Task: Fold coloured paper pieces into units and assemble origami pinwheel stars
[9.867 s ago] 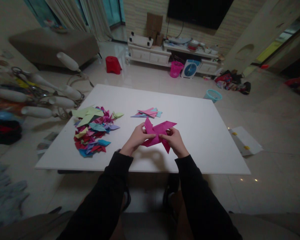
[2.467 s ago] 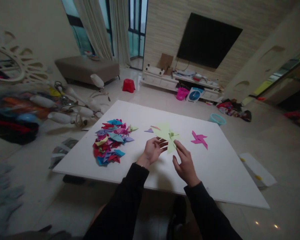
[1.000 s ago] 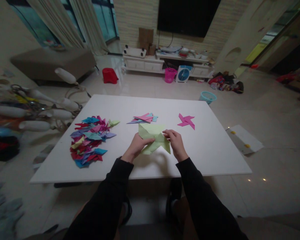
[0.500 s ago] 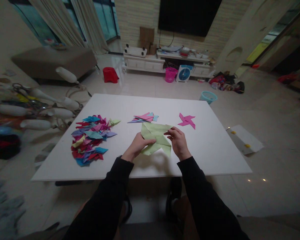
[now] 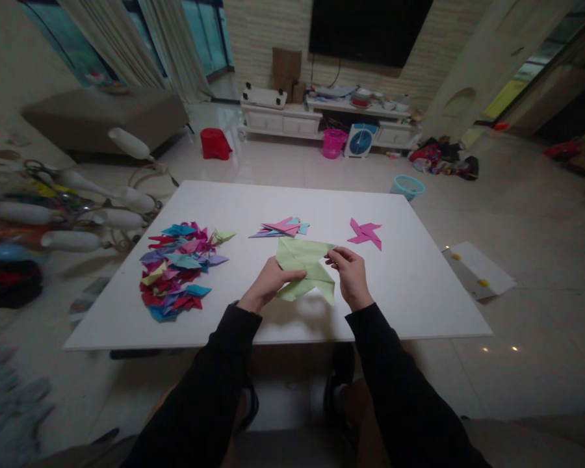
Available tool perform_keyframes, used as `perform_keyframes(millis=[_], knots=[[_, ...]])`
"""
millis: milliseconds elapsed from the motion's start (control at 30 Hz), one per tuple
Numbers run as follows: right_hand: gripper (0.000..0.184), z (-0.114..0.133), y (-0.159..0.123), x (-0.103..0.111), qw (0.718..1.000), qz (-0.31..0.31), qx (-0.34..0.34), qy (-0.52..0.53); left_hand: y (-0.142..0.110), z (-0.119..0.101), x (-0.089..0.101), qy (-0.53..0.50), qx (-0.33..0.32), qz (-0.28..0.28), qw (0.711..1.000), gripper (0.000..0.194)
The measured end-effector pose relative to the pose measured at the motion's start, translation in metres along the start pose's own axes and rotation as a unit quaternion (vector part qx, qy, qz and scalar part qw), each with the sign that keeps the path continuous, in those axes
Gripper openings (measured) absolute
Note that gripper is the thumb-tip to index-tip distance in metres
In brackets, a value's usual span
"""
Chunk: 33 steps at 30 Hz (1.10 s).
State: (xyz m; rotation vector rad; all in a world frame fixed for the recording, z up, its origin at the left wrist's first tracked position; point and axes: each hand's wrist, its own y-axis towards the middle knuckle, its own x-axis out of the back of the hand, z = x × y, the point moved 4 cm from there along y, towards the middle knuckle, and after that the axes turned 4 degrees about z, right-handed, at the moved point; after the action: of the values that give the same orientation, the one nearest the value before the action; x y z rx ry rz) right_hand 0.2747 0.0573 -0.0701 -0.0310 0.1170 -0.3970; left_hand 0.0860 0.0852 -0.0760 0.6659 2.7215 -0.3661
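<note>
Both hands hold a pale green folded paper shape (image 5: 304, 265) just above the white table (image 5: 409, 286). My left hand (image 5: 270, 283) pinches its lower left part with thumb on top. My right hand (image 5: 351, 275) grips its right edge, fingers curled around a flap. A finished pink paper pinwheel (image 5: 365, 233) lies on the table to the right, beyond my right hand. A small stack of pink, blue and purple folded pieces (image 5: 281, 227) rests just behind the green shape.
A large heap of coloured folded paper pieces (image 5: 178, 270) covers the table's left part. White lamp-like fittings (image 5: 78, 201) crowd the left side. On the floor are a white sheet (image 5: 478, 278), a teal basket (image 5: 406, 186) and a red stool (image 5: 215, 143).
The pink pinwheel held earlier now lies on the table at right, and the hands hold green paper instead. In the last second the right hand has shifted along the green shape's right flap.
</note>
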Motion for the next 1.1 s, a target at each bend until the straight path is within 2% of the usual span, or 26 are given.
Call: perform_keyframes(millis=[267,367,500,600,700,800,933,1033,1100], knots=[[0.012,0.005,-0.001,-0.005,0.999,0.024,0.009,0.044,0.004,0.005,0.007,0.023,0.003,-0.028,0.999,0.058],[0.011,0.011,-0.003,-0.009,0.997,0.071,0.026,0.030,0.004,0.005,0.009,0.038,0.008,-0.033,0.999,0.055],[0.018,0.019,-0.010,-0.018,0.985,0.160,0.057,-0.013,0.002,0.001,0.007,0.050,0.009,-0.028,0.998,0.054],[0.025,0.020,-0.012,-0.020,0.984,0.171,0.049,-0.011,0.001,0.000,0.006,0.037,0.019,-0.024,0.999,0.053],[0.036,0.018,-0.008,-0.015,0.989,0.145,0.014,0.025,0.000,0.001,0.006,0.031,0.042,0.005,0.999,0.050],[0.054,0.015,-0.001,-0.007,0.988,0.139,-0.054,0.050,-0.002,0.001,0.009,0.054,0.066,0.043,0.995,0.047],[0.040,0.008,0.005,-0.001,0.972,0.203,-0.111,-0.045,-0.006,0.000,0.011,0.121,0.085,0.120,0.982,0.039],[0.041,0.002,0.005,-0.006,0.948,0.270,-0.121,-0.116,-0.009,0.001,0.010,0.152,0.098,0.171,0.969,0.034],[0.045,0.000,0.004,-0.010,0.939,0.292,-0.125,-0.130,-0.010,0.002,0.010,0.171,0.108,0.193,0.960,0.033]])
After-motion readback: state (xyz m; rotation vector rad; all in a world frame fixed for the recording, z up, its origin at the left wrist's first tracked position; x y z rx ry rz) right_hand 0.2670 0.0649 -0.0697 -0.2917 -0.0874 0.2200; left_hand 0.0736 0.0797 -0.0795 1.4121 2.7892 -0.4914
